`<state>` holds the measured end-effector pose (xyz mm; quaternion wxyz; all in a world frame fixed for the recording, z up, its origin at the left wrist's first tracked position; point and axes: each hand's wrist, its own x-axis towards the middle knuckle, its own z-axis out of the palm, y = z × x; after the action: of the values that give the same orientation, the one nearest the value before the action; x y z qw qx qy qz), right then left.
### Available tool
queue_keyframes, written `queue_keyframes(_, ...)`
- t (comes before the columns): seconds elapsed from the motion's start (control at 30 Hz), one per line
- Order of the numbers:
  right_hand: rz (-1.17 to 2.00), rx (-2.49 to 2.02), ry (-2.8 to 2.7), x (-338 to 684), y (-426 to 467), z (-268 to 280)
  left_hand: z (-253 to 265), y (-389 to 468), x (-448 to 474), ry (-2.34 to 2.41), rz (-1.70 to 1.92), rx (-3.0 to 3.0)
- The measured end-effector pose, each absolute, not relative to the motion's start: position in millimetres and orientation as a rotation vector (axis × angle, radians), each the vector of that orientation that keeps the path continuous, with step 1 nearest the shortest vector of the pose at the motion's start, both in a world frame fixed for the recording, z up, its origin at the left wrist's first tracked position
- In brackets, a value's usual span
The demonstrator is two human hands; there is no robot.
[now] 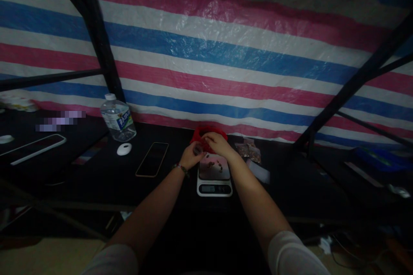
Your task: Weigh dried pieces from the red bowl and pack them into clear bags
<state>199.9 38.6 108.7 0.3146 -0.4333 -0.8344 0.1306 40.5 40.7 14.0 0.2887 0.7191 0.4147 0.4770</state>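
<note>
A white kitchen scale (214, 190) stands on the black table in front of me. On its flat plate (209, 173) lie several small brown pieces (220, 166), too small and dark to name. Behind the scale is a red plastic container (211, 130), partly covered by my hands. My right hand (217, 142) reaches over the container's near rim, its fingers bent together; what they hold, if anything, is hidden. At the back left corner of the scale, my left hand (191, 155) has its thumb and fingers curled towards each other, and I cannot make out anything in them.
Small clear bags of brown pieces (249, 150) and a pale flat packet (259, 172) lie right of the scale. To the left are a phone (152, 159), a white oval case (124, 149) and a plastic bottle (118, 120). Striped sheeting (206, 56) hangs behind.
</note>
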Motion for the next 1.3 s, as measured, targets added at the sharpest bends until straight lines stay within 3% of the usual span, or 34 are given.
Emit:
queue_keyframes(0.33, 0.370, -1.306, -2.593, 213.6, 32.5, 67.9, 18.8, 39.5, 40.6, 1.149, 1.342, 1.846)
queue_keyframes(0.67, 0.628, -1.094, -2.778, 223.4, 8.0, 80.3, 12.2, 44.0, 41.1, 1.114, 1.364, 1.865)
queue_keyframes(1.0, 0.363, -1.199, -2.756, 219.6, 15.8, 80.5, 18.5, 39.0, 39.1, 1.149, 1.305, 1.909)
queue_keyframes(1.3, 0.328, -1.093, -2.505, 202.7, 35.6, 111.9, 19.9, 36.9, 40.4, 1.173, 1.167, 2.041)
